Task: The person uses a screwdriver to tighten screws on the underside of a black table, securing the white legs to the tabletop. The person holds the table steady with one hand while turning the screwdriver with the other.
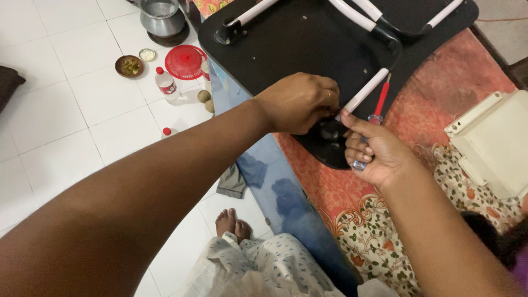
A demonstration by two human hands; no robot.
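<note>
We pinch the leg bracket [330, 132] on the upturned black table [291, 38] with our left hand [297, 102]; right hand [374, 151], fingers curled around the screwdriver [379, 104], should keep it square.

A home: white tiled floor [66, 110], floral bedsheet [374, 231], metal pot [162, 16].

Free: white tiled floor [66, 110] at left. Obstacles: red round plastic lid [184, 61], small clear bottle w/ red cap [166, 85], steel pot [161, 16]. Right: cream plastic panel [498, 143] blocks.
</note>
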